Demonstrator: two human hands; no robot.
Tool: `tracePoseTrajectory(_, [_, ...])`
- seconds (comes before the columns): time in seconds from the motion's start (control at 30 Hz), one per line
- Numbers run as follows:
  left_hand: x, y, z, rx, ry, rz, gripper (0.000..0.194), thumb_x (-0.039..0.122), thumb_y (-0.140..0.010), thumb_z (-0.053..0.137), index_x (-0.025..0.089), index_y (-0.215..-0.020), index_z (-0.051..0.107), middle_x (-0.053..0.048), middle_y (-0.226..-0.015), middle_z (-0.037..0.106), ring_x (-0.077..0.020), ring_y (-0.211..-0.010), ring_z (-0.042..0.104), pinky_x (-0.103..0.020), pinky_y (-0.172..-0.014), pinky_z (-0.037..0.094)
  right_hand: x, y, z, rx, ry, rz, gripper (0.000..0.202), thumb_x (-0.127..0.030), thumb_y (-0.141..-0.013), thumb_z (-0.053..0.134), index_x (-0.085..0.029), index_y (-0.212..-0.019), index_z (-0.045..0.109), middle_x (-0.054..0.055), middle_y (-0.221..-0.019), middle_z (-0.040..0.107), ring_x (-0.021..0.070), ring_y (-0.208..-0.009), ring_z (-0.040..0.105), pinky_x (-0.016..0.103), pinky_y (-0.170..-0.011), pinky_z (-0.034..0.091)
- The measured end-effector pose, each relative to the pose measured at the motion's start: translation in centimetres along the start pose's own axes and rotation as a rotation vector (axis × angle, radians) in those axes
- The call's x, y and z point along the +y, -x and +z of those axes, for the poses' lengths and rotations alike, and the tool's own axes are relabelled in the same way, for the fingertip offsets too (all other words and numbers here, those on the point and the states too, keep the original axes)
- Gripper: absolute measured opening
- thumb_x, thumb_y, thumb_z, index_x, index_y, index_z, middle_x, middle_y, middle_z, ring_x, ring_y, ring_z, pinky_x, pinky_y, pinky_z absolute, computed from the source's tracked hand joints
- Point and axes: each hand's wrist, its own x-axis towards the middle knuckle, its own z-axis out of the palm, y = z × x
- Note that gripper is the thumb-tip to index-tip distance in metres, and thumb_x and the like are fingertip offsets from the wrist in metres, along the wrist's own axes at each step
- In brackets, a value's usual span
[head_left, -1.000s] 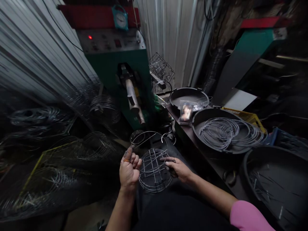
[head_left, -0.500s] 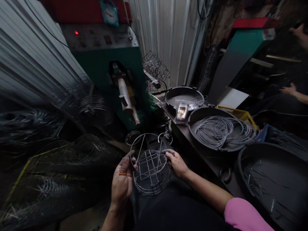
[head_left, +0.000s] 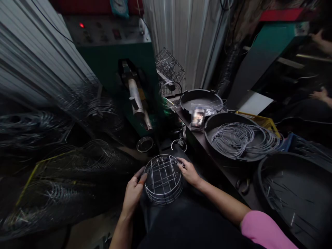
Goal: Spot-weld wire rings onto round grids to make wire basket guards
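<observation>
A round wire rack (head_left: pixel 164 178) with a crossed grid inside its rings is held over my lap. My left hand (head_left: pixel 135 188) grips its left rim between thumb and fingers. On the opposite side my right hand (head_left: pixel 188 171) pinches the upper right rim. Behind the rack stands a green machine (head_left: pixel 103 65) with a thick metal arm (head_left: pixel 136 98) pointing down toward me.
To the right a bench bears a black pan of wire rings (head_left: pixel 207 133), a smaller pan (head_left: pixel 185 103) and a large pan (head_left: pixel 259 180) with short wires. Wire coils (head_left: pixel 55 193) lie left. Another person's hand (head_left: pixel 321 94) shows far right.
The separate ring with slanted wires that was raised above the rack no longer stands apart; the rack's grid now faces up. My left hand has turned and moved slightly, and the view has shifted.
</observation>
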Motion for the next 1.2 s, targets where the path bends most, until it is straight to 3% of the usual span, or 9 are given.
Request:
tracePoseTrajectory(0.2, [-1.2,-0.6,-0.1,-0.003,-0.113,0.095,0.046,0.040,-0.071,0.066,0.017,-0.111,0.063,-0.010,-0.118,0.062,-0.0281,-0.118,0.050,-0.039,-0.103,0.035,0.8,-0.3,-0.1,-0.002,0.005,-0.035,0.033,-0.025,-0.084,0.047,-0.018,-0.112,0.062,0.009,-0.109,0.066,0.0224,-0.102,0.061,0.038,-0.092,0.045])
tracePoseTrajectory(0.6, [-2.1,-1.2,-0.3,0.065,-0.114,0.063,0.042,0.037,-0.072,0.065,0.017,-0.109,0.065,-0.009,-0.118,0.062,-0.0267,-0.118,0.050,-0.037,-0.104,0.033,1.3,-1.4,0.4,-0.030,0.061,-0.048,0.032,-0.024,-0.084,0.048,-0.019,-0.111,0.064,0.008,-0.111,0.066,0.0229,-0.106,0.060,0.039,-0.096,0.044])
tracePoseTrajectory(0.77, [-2.7,-1.6,-0.4,0.009,-0.192,0.077,0.045,0.040,-0.075,0.060,0.015,-0.113,0.063,-0.011,-0.123,0.059,-0.0266,-0.119,0.049,-0.038,-0.105,0.031,1.2,-1.9,0.4,-0.062,0.092,-0.034,0.032,-0.022,-0.083,0.048,-0.017,-0.111,0.064,0.010,-0.110,0.066,0.0228,-0.104,0.061,0.039,-0.094,0.045])
tracePoseTrajectory(1.2, [-3.5,-2.3,-0.8,-0.057,-0.118,0.052,0.048,0.045,-0.072,0.063,0.017,-0.112,0.064,-0.009,-0.123,0.059,-0.0264,-0.121,0.048,-0.039,-0.107,0.030,1.1,-0.5,0.1,-0.025,0.112,-0.090,0.031,-0.019,-0.081,0.050,-0.021,-0.107,0.066,0.007,-0.107,0.068,0.0238,-0.100,0.062,0.041,-0.091,0.047])
